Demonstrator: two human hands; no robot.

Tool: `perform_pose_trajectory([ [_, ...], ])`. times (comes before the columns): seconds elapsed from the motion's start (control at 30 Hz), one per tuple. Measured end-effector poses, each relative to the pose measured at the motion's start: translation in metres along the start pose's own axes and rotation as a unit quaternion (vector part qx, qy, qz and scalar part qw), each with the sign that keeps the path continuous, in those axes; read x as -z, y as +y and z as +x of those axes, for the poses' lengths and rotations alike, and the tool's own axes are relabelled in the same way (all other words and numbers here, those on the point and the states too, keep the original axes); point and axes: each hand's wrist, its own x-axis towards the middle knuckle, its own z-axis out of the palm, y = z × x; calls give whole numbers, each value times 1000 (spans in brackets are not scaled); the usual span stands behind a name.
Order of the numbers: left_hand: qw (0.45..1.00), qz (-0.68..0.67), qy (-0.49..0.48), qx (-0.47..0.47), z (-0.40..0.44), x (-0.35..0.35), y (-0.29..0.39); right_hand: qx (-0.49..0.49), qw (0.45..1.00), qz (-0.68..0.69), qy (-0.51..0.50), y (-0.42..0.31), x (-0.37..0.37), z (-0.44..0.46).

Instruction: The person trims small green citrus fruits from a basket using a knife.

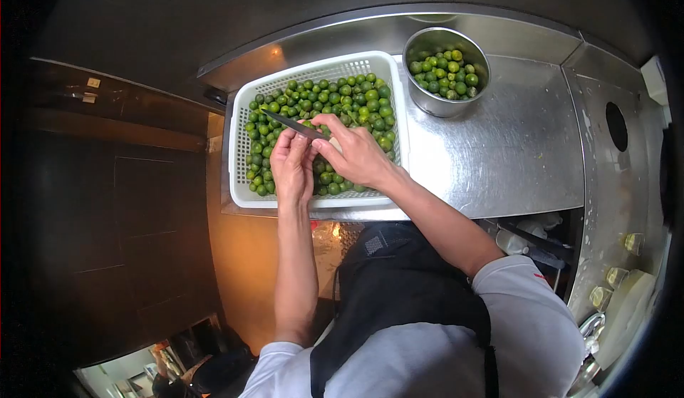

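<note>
My right hand [358,154] is closed around the pale handle of a knife [286,122], whose dark blade points up and to the left. Against the blade near the handle, the fingers of my left hand [291,168] are pinched together; what they hold, if anything, is hidden. Both hands are over a white plastic basket [400,113] with slotted walls. Small green limes [335,99] fill much of it, lying below and around my hands.
A round steel pot [442,106] of similar limes, some yellowish, stands right of the basket on the steel counter [513,148]. A raised metal edge runs along the back. Glass cups [616,277] sit at the far right. Part of another person [214,376] shows at lower left.
</note>
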Motion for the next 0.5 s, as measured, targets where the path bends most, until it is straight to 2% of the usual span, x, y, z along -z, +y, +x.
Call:
perform_pose_trajectory([
  [0.17,999,36,-15,-27,1,8,-2,52,997,-36,54,2,-6,-3],
  [0.27,1000,-16,-11,-15,-2,4,-2,-29,995,59,76,3,-14,-2],
  [0.37,999,-47,-9,3,-7,-2,1,-145,984,64,78,1,8,8],
  [0.4,999,-45,-14,2,-7,2,-1,-159,980,91,79,2,7,8],
  [0.5,999,-31,-3,-11,-4,12,-8,-119,991,61,4,3,0,2],
])
